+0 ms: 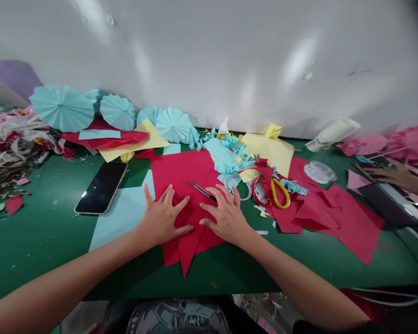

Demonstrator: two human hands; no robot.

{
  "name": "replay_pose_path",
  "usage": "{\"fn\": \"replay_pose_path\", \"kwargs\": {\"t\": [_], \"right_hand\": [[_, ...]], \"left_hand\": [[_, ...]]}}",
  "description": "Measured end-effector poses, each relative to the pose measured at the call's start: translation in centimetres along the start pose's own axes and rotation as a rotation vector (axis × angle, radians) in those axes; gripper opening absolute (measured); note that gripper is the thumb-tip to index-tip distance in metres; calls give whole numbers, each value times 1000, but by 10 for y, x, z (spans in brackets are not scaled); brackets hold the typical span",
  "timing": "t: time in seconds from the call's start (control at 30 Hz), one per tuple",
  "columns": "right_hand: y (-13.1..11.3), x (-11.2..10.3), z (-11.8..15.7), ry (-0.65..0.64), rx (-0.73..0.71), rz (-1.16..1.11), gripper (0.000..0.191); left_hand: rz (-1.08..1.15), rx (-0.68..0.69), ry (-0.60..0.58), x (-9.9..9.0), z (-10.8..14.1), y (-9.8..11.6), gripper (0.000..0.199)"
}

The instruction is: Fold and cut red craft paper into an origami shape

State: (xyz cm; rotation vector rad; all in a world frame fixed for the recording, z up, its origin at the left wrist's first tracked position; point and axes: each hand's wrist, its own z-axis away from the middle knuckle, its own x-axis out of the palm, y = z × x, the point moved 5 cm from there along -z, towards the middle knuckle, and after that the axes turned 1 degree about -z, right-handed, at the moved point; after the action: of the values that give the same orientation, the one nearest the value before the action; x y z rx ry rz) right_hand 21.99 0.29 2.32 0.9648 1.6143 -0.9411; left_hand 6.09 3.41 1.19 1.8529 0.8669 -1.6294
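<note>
We count two hands at work. The left hand (pixel 161 218) lies with fingers spread; the right hand (pixel 229 219) is likewise spread, its fingers slightly bent. We see nothing pinched by the left. The right covers the rear end of one cutter (pixel 198 189); we cannot tell whether it grips it.

The folded paper (pixel 188 253), one piece, lies under and between both hands, point toward the table's near edge. Beneath it rests one red sheet (pixel 181 164).

Left side: we count one phone (pixel 101 188), screen dark, on the green table (pixel 52 250), with one corner of the blue sheet (pixel 120 215) beside it. At the wall (pixel 209 60) stand four large blue fans (pixel 173 125), partly overlapping.

Right side: we note one tape roll (pixel 248 194) just beyond the right hand, then scissors with one red handle (pixel 258 192) and one yellow handle (pixel 280 194). Whether these form one pair or two, we cannot tell.

Markings: the white roll (pixel 334 133) bears a red mark, too small to read.

Containers: we identify one clear case (pixel 319 172), round, contents indistinct, and one small white bottle (pixel 224 125), contents hidden.

At far right, a co-worker's hand (pixel 400 178) reaches over a dark device.
</note>
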Motion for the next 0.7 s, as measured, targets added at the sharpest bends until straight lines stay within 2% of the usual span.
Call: {"fn": "replay_pose_path", "kwargs": {"t": [0.13,0.27,0.5,0.6,0.7], "right_hand": [[1,-6,3,32,-11,-3,48],[3,-9,4,54,-13,-16,45],[3,-16,6,120,-71,-38,46],[6,-17,6,196,-68,-64,40],[15,-10,3,201,-33,-69,29]], "left_hand": [[-49,-69,-5,-2,3,-6,67],[-79,-156,-22,-3,4,-17,76],[-75,-202,0,2,6,-24,90],[-56,-113,45,0,7,-20,94],[44,145,-4,1,8,-7,89]]}}
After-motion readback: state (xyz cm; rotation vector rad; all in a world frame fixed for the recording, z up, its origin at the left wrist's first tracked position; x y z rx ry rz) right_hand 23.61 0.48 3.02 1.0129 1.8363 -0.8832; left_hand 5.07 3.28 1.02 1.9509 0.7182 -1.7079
